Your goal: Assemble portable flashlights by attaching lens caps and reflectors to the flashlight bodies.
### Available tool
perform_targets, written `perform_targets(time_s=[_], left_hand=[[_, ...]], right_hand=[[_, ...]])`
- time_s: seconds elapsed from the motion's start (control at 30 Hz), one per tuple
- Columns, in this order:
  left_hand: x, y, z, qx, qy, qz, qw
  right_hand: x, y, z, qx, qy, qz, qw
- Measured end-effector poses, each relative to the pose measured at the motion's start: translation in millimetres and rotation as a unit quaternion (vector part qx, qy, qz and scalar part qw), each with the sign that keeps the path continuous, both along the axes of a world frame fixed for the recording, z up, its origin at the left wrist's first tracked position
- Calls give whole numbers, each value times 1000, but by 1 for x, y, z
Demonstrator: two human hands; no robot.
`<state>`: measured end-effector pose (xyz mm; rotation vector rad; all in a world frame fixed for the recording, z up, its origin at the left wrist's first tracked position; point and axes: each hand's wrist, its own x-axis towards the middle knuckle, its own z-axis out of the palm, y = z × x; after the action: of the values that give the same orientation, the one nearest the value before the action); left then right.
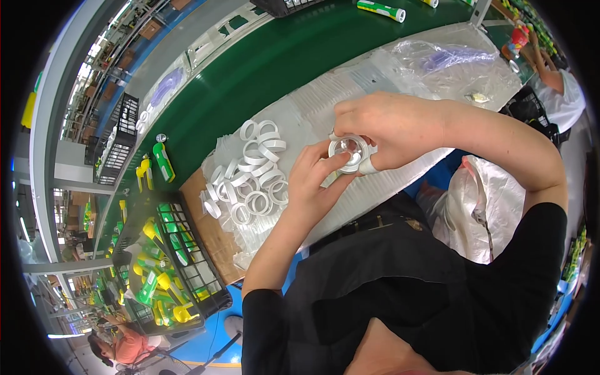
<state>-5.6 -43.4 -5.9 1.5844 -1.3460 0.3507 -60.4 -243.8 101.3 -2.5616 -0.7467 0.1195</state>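
Both hands hold a white round ring with a shiny clear cup, like a flashlight head, above the plastic-covered work surface. My left hand grips its near left side, with a finger reaching over the cup's opening. My right hand is closed around the far and right side, fingers curled, a white covering on one fingertip. Left of my left hand lies a loose heap of white rings, some flat and some leaning on each other.
A black crate of green and yellow flashlights stands at the left. Beyond the work surface runs a green conveyor belt carrying several flashlights. Crumpled clear plastic bags lie far right. A white sack hangs near my right arm. Other people sit farther off.
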Motion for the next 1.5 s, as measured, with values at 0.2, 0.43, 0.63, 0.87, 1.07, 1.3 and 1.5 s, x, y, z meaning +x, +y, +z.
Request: perform_targets(time_s=[0.2, 0.43, 0.63, 0.87, 1.07, 1.3, 1.5], left_hand=[[3, -1, -3, 8, 1, 26, 1000], [6, -6, 2, 0, 9, 24, 1000], [10, -8, -1, -7, 15, 16, 1000], [17, -4, 1, -12, 66, 8, 998], [17, 2, -16, -50, 114, -18, 992], [4, 13, 4, -21, 255, -51, 965], [-2, 8, 15, -2, 292, -115, 949]], right_hand=[[-10, 19, -6, -60, 12, -180, 982], [-4, 1, -8, 27, -189, -49, 980], [-3, 16, 1, -116, 5, -187, 975], [-1, 14, -20, -54, -122, -118, 984], [-18, 30, -111, 282, -184, -193, 922], [-21, 86, -197, 405, -80, -329, 849], [-29, 81, -168, 431, -90, -350, 827]])
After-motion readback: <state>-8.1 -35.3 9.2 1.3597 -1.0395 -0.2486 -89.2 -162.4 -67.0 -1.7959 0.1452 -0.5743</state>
